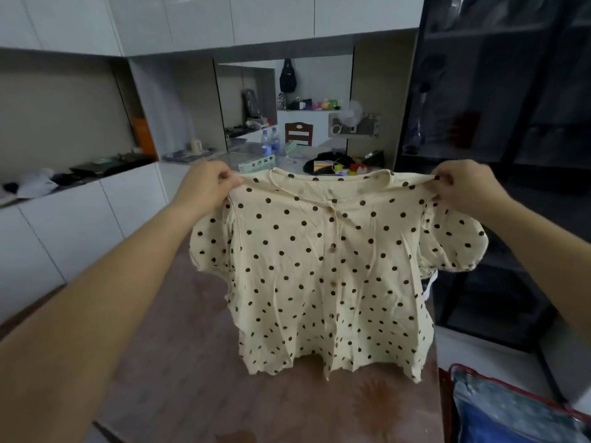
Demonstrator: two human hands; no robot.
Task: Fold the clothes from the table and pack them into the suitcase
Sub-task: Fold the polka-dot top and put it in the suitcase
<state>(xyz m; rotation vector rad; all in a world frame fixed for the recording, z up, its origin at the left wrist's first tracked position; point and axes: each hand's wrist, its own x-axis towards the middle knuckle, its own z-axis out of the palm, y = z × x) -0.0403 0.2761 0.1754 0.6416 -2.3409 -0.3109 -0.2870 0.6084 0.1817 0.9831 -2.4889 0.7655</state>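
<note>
Polka-dot blouse [319, 266] hangs above the table [179, 362]; left hand [206, 183] and right hand [463, 187] pinch its shoulders; laid carelessly, thin fabric may crease.

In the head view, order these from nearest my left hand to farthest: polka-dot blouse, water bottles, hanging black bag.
1. Polka-dot blouse: its shoulder is pinched in the left hand.
2. Water bottles: farther back, behind the blouse.
3. Hanging black bag: high on the back wall.

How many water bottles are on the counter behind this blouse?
2. The left bottle and the right bottle stand side by side on the far counter, above the held polka-dot blouse. More may be hidden behind the blouse.
</note>
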